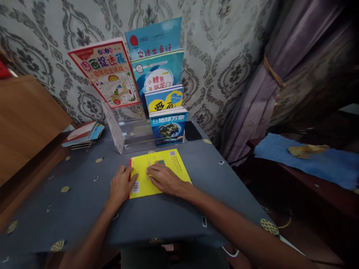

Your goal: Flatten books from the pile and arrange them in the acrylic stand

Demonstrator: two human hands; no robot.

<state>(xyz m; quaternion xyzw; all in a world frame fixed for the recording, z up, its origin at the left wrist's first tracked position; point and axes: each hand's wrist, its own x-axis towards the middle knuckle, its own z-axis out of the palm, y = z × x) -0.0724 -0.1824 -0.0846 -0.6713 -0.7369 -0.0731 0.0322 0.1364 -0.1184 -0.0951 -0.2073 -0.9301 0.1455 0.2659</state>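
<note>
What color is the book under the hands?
Bright yellow with a red edge: the book shows best in the head view.

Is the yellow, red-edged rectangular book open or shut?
Shut: the yellow, red-edged book lies flat under the right hand, one barcoded cover facing up, no inner pages showing.

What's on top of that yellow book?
The right hand rests on the middle of the yellow book; the left hand is at its red left edge. Any print beneath the right hand is covered, so it can't be read.
</note>
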